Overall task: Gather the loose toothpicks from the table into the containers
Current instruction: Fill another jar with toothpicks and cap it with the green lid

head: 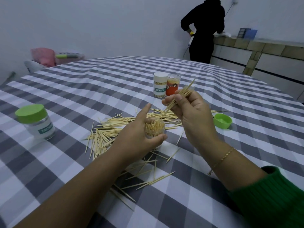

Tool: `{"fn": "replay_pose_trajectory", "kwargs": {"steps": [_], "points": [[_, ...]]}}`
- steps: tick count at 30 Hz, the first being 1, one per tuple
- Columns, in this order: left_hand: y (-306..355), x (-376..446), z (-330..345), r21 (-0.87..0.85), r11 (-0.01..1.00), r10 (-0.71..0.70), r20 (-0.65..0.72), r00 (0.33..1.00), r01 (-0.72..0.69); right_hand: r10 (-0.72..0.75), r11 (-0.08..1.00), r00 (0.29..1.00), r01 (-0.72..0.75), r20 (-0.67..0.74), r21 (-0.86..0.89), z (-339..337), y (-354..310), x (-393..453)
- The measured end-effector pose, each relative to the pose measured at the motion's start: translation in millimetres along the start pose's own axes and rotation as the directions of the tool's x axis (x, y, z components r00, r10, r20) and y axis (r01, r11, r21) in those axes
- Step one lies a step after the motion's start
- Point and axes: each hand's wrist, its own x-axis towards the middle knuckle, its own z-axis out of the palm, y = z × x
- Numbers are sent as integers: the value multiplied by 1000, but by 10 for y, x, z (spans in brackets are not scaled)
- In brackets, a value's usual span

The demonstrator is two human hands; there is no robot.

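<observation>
Toothpicks, loose (105, 129): scattered heap on the checked tablecloth (82, 99), middle of the table toward its near edge, spreading under both forearms.

Toothpicks, bundle (179, 97): pinched between thumb and curled fingers of the right hand (192, 112), raised above the heap, tips pointing up toward the far edge.

Open clear jar (154, 128): gripped by the left hand (141, 135), thumb curled round its near side, forefinger extended; roughly full of upright toothpicks, lid off.

Green lid (222, 120): lying upside down on the cloth to the right of the right hand, apart from it.

Green-capped jar (35, 120): closed, toward the left edge, well apart from the heap; contents cannot be told.

White-capped container (159, 84) and orange container (172, 85): touching side by side beyond the hands, both showing toothpicks inside; the raised bundle partly crosses the orange one.

Background: person in black (204, 28) standing at a counter (263, 45) past the far right corner; pink items (44, 55) beyond the far left corner.
</observation>
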Motion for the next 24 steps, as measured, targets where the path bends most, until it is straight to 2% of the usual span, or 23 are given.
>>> {"fn": "replay_pose_trajectory", "kwargs": {"steps": [3, 8, 14, 24], "points": [[-4, 5, 4, 5, 1000, 0, 2, 1000, 0, 1, 1000, 998, 0, 60, -26, 1, 4, -7], [-18, -1, 8, -15, 1000, 18, 8, 1000, -18, 108, 941, 981, -49, 160, -334, 57, 136, -72], [-25, 4, 0, -24, 1000, 16, 9, 1000, -16, 160, 943, 963, -84, 218, -321, 31, 105, -69], [-45, 17, 6, -50, 998, 44, 4, 999, -44, 105, 943, 967, -22, 233, -332, 80, 165, -107]]}}
